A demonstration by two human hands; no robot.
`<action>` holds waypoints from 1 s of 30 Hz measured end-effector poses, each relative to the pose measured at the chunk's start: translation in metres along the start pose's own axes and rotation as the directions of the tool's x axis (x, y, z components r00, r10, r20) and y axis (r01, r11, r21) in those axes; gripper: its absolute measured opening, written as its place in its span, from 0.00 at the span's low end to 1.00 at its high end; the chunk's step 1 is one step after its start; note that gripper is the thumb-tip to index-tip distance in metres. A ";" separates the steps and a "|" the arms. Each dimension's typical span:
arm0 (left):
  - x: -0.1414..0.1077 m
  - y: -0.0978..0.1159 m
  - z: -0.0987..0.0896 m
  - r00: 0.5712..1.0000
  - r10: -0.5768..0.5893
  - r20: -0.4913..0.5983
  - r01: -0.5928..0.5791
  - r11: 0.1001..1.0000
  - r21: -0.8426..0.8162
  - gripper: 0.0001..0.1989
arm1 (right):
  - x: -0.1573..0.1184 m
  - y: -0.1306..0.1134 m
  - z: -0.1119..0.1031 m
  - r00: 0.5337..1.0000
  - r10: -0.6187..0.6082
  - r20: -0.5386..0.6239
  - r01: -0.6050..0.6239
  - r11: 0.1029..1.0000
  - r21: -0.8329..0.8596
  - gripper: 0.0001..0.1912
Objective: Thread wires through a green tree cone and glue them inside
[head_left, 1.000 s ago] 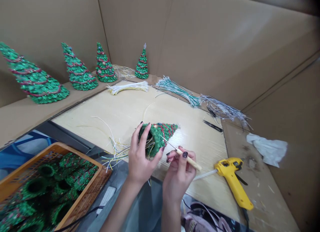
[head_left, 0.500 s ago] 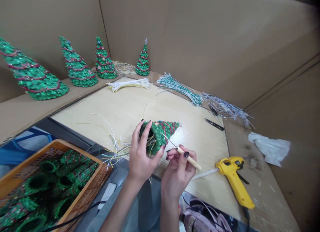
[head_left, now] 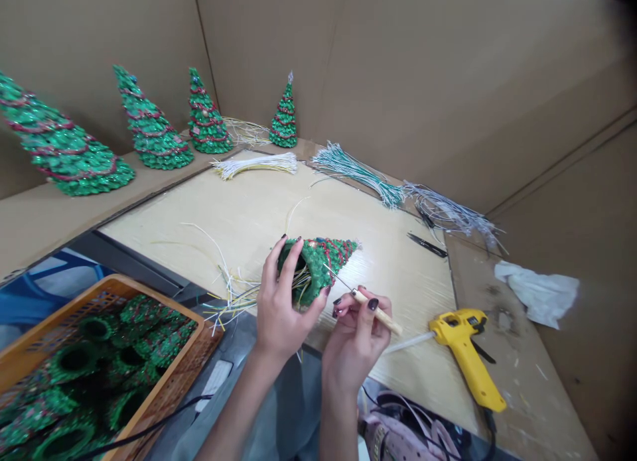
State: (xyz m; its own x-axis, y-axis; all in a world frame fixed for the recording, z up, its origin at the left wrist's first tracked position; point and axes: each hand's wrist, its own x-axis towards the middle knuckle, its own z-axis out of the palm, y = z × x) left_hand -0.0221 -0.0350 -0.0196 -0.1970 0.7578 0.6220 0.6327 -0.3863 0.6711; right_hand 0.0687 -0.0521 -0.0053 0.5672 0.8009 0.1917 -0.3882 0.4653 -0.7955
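Observation:
My left hand (head_left: 286, 302) grips a small hollow green Christmas tree (head_left: 326, 265) by its wide base. The tree lies on its side, its tip to the right and its dark opening to the left. Thin white and yellow wires (head_left: 239, 298) trail out of that opening toward the left. In my right hand (head_left: 358, 328) is an awl (head_left: 375, 310) with a pale wooden handle, pinched between thumb and fingers. Its thin metal point meets the tree's side near the base; whether it has gone in, I cannot tell.
Several finished-looking trees (head_left: 160, 139) stand along the back ledge. Wire bundles in white (head_left: 256, 164), green (head_left: 361, 174) and clear (head_left: 448, 210) lie behind my hands. Black snips (head_left: 426, 245), a yellow glue gun (head_left: 468, 358) and white tissue (head_left: 537, 293) are rightward. An orange basket (head_left: 117, 285) of trees sits left.
Both hands keep nearly the same pose, with the awl's point still at the tree's side. The whole view has shifted slightly.

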 end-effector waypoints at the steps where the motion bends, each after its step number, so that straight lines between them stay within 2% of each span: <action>1: 0.000 0.000 0.000 1.000 0.002 -0.001 -0.002 1.000 0.000 0.37 | 0.000 0.000 0.000 1.000 0.005 -0.001 -0.005 1.000 0.006 0.07; 12: 0.001 0.001 0.001 1.000 -0.006 0.006 0.006 1.000 0.008 0.37 | -0.001 0.001 0.001 0.999 0.039 -0.013 -0.038 0.999 0.028 0.07; 30: 0.000 0.001 0.000 1.000 -0.005 0.001 0.005 1.000 -0.009 0.38 | 0.000 0.000 0.003 1.000 0.003 -0.023 -0.004 0.999 -0.036 0.08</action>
State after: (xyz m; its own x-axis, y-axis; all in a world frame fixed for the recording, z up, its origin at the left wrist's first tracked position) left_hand -0.0218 -0.0351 -0.0192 -0.1996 0.7599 0.6186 0.6254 -0.3872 0.6775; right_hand 0.0670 -0.0510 -0.0034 0.5825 0.7935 0.1762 -0.3640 0.4484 -0.8163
